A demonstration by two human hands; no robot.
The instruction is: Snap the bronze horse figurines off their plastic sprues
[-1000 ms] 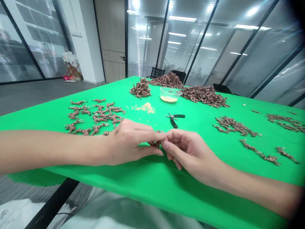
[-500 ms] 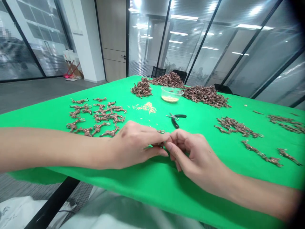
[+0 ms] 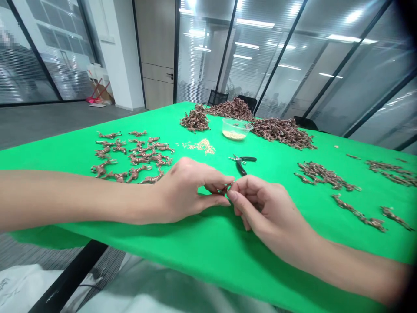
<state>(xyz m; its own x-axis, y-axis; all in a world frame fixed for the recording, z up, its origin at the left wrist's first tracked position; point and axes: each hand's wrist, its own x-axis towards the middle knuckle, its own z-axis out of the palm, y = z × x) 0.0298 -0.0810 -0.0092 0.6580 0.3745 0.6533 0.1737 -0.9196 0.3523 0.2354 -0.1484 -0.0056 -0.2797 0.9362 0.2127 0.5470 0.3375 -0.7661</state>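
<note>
My left hand [image 3: 190,189] and my right hand [image 3: 260,200] meet over the near part of the table. Between the left thumb and fingers is a small brown figurine [image 3: 223,190], mostly hidden by the fingers. The right thumb and index fingertip are pinched together at its right end; whether they hold a separate small part cannot be made out. Just beyond the hands lie black-handled pliers [image 3: 241,164]. Left of them is a scatter of tiny beige grains [image 3: 204,146]. Several brown animal-shaped figurines [image 3: 138,158] lie beyond the left forearm.
A clear plastic bowl [image 3: 236,129] with beige grains stands farther back. Large heaps of brown pieces [image 3: 282,131] surround it. Smaller groups of brown pieces [image 3: 325,175] lie on the right. Green cloth [image 3: 208,256] covers the table, whose near edge runs below my hands.
The left fingers have lifted and parted slightly from the thumb, showing more of the gap around the figurine. Both hands stay together in nearly the same place; the view has shifted slightly.
</note>
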